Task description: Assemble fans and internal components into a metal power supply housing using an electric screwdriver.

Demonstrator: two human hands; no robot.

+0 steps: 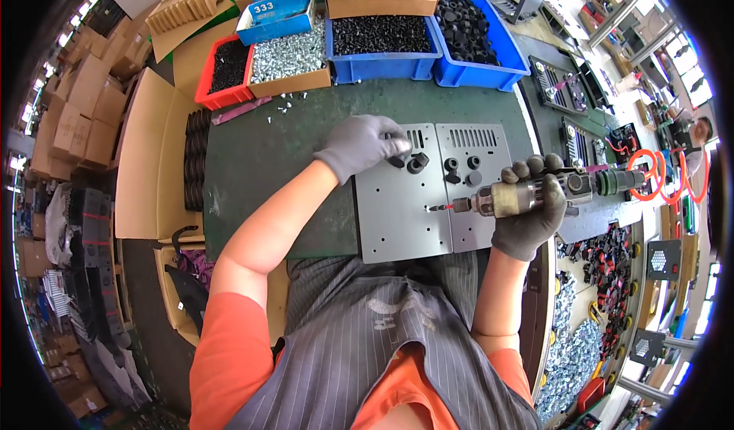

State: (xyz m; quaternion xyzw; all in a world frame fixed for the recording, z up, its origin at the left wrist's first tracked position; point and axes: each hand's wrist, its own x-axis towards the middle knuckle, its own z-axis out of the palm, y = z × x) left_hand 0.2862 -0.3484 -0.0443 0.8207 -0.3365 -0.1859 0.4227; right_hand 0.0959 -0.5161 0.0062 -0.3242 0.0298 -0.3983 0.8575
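Observation:
Two grey metal plates with slots and holes lie side by side before me, a left plate and a right plate. My left hand, in a grey glove, is over the upper part of the left plate, its fingers closed on a black round foot. Beside those fingers sits another black foot. Several more black feet rest on the right plate. My gloved right hand grips an air screwdriver lying level, its bit pointing left over the left plate near a small screw-like piece.
Along the back stand a red bin of black screws, a cardboard box of silver screws, a blue bin of black screws and a blue bin of black feet. An orange coiled hose runs right from the screwdriver.

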